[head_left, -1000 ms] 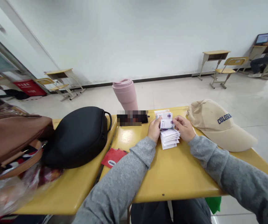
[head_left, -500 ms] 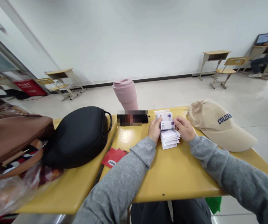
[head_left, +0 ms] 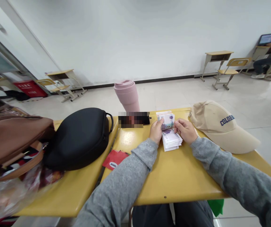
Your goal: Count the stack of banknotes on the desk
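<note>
My left hand (head_left: 156, 131) is closed around a bundle of banknotes (head_left: 168, 121), its thumb lying across the left end of the upper face. At the bundle's right edge, the pinched fingers of my right hand (head_left: 186, 130) grip a banknote's corner. Just below them, a loose, uneven pile of banknotes (head_left: 172, 140) rests on the yellow desk (head_left: 173, 176), partly overlapped by the held bundle. The undersides of both hands and the fingers behind the bundle are hidden.
A pink tumbler (head_left: 127, 94) and a partly pixelated phone (head_left: 146, 119) stand and lie at the desk's far edge. A beige cap (head_left: 213, 126) is on the right. Leftward are a red pouch (head_left: 115, 159), a black case (head_left: 81, 138) and a brown bag (head_left: 17, 138).
The note that was folded down at the front of the bundle now lies on the pile. The bundle's front shows a fuller banknote face; my right hand has shifted slightly.
</note>
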A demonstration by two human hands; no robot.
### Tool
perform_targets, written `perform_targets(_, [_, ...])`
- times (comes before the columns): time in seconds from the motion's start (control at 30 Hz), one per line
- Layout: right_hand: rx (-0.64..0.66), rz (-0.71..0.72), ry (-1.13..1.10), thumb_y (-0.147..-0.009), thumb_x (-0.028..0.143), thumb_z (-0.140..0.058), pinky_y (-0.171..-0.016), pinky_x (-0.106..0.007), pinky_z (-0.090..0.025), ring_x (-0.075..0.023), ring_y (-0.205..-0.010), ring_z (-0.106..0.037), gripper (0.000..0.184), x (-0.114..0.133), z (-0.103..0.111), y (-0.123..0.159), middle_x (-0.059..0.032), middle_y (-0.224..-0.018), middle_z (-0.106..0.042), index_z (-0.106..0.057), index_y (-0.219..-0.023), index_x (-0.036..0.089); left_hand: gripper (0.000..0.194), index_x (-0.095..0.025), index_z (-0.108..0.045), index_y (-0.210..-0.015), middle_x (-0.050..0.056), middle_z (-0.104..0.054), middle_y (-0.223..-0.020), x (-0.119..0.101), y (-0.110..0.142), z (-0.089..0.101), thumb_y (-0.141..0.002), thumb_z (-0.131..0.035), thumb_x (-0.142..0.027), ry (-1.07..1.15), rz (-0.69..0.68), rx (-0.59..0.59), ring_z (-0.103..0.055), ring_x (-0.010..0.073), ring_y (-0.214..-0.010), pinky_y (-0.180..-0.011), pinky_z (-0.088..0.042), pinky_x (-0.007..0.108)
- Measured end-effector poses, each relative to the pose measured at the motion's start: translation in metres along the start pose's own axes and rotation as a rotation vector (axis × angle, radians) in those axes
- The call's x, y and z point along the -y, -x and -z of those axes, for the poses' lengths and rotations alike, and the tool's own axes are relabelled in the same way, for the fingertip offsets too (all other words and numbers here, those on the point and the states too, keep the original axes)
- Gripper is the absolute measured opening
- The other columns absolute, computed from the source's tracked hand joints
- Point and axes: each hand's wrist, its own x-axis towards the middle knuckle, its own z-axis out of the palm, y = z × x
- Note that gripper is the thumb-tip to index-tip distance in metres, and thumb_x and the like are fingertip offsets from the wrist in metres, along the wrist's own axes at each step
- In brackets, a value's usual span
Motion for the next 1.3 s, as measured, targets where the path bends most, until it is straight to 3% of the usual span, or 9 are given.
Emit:
perform_targets(0.23, [-0.137,-0.057,0.111,-0.07,0.05,-0.063,-0.05,-0.025,-0.035,-0.0109,-0.052,-0.044,0.034,-0.01,0.004,-0.006,0.002,-0.055,-0.052,-0.05,-0.067,0.019,0.035,-0.013,-0.066,-0.084,0.007,-0.07,-0.08,0.001,0.0,-0.001,-0.06,-0.074,-0.036,0.029,0.036,0.033,-0.065,0.0193,-0.073,-0.078,-0.048,0.035])
perform_targets(0.5, [-0.147,0.008,0.217,-0.074,0.049,-0.059,-0.048,-0.024,-0.027,-0.0099,-0.052,-0.033,0.037,-0.014,0.005,-0.008,0.0047,-0.051,-0.036,-0.045,-0.057,0.019,0.03,-0.014,-0.066,-0.082,0.006,-0.071,-0.082,0.002,0.001,0.0,-0.056,-0.075,-0.027,0.004,0.044,0.044,-0.065,0.019,-0.076,-0.078,-0.047,0.035])
perform_targets(0.67, [-0.148,0.017,0.25,-0.075,0.045,-0.058,-0.05,-0.025,-0.027,-0.01,-0.052,-0.033,0.035,-0.011,0.005,-0.007,0.0048,-0.051,-0.037,-0.045,-0.057,0.019,0.033,-0.013,-0.065,-0.081,0.006,-0.07,-0.079,0.002,0.001,-0.001,-0.058,-0.075,-0.034,0.023,0.037,0.031,-0.065,0.0184,-0.073,-0.075,-0.048,0.033])
perform_targets(0.87, [-0.111,0.053,0.17,-0.076,0.042,-0.059,-0.05,-0.025,-0.027,-0.0097,-0.052,-0.032,0.032,-0.006,0.005,-0.004,0.0053,-0.052,-0.035,-0.045,-0.058,0.019,0.037,-0.013,-0.065,-0.081,0.006,-0.07,-0.075,0.002,-0.001,0.0,-0.063,-0.07,-0.045,0.029,0.003,0.012,-0.064,0.0183,-0.072,-0.073,-0.048,0.032])
perform_targets(1.13, [-0.084,-0.002,-0.056,-0.074,0.042,-0.061,-0.047,-0.023,-0.028,-0.0084,-0.049,-0.036,0.025,-0.004,0.0,-0.004,0.0049,-0.057,-0.047,-0.052,-0.075,0.019,0.039,-0.013,-0.066,-0.079,0.006,-0.071,-0.077,0.0,0.0,-0.001,-0.062,-0.07,-0.048,0.01,-0.001,0.015,-0.065,0.0191,-0.074,-0.074,-0.048,0.031])
perform_targets(1.3, [-0.069,0.008,-0.06,-0.078,0.044,-0.058,-0.044,-0.023,-0.026,-0.0074,-0.045,-0.033,0.027,-0.002,0.0,-0.003,0.006,-0.053,-0.042,-0.052,-0.072,0.018,0.036,-0.013,-0.065,-0.075,0.006,-0.07,-0.074,-0.001,0.001,-0.001,-0.063,-0.069,-0.046,-0.019,-0.007,0.0,-0.065,0.0185,-0.071,-0.071,-0.048,0.031])
